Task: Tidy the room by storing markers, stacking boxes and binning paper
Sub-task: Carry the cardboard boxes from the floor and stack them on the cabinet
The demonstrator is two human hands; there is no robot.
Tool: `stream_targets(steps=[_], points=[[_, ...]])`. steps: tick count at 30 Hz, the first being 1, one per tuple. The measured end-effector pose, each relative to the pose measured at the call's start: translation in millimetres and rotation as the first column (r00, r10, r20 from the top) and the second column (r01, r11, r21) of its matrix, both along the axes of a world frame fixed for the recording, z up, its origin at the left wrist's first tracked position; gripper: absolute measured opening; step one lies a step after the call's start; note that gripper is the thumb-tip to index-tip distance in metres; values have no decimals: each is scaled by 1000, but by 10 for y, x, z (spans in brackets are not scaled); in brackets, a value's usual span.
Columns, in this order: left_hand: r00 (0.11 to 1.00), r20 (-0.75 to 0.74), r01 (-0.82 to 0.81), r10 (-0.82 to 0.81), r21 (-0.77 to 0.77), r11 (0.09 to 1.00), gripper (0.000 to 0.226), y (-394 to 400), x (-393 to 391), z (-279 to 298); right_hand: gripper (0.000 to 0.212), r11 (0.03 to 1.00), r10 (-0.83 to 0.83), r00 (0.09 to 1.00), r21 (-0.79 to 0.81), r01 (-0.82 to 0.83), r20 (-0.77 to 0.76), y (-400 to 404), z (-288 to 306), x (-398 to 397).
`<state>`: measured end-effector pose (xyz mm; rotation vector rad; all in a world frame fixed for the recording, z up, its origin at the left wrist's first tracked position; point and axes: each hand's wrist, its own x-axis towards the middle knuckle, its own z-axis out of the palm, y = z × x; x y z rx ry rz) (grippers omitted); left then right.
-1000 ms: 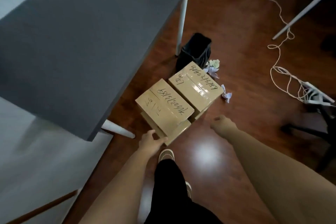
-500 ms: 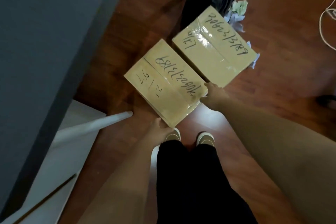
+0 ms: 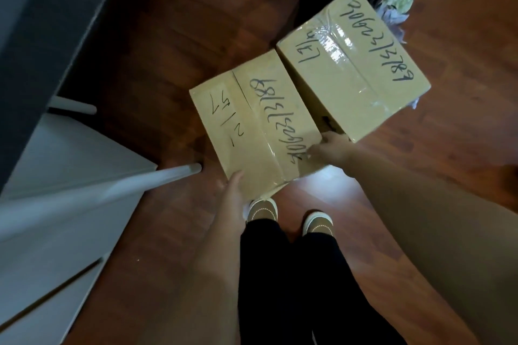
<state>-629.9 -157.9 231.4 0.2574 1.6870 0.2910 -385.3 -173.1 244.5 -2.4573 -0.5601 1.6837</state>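
Two taped cardboard boxes point(image 3: 302, 98) scrawled with black digits, left hand point(image 3: 234, 186) and right hand point(image 3: 326, 148) grip nearer box point(image 3: 255, 126)

Your nearer box point(image 3: 252, 131) carries handwritten black marker, upside down to you: a long number that looks like 406223|3|88, though some digits are unclear, plus a few short marks you can't decipher. The farther box point(image 3: 353, 70) shows roughly 6878|3|229906 and a bracketed scrawl.
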Motion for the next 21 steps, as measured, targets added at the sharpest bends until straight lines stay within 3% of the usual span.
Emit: stream_targets(steps=[2,6,10,14,16,18,21], points=[[997,-68,28,-23,68,997,64,73,-141,226,66,995,-50,998,86,53,-30,-59,211,-115],[994,-110,9,12,192,981,67,115,-347,793,60,901,-281,910,242,360,-305,-156,899,-295],[999,-22,-27,32,199,980,62,-76,-326,1475,62,860,-285,882,305,408,-376,-375,1688,-238],[999,45,-12,-1,292,956,89,-193,-111,2278,75,825,-233,892,406,393,-388,-605,2512,-89],[996,81,17,-48,348,937,90,-173,28,2698,80,796,-195,875,449,405,-444,-691,2933,35],[988,111,54,-111,422,905,82,-150,197,3085,72,756,-167,866,503,420,-472,-784,3327,175],[964,153,108,-216,518,849,70,-163,466,3583,41,676,-197,866,576,459,-460,-959,3869,338]])
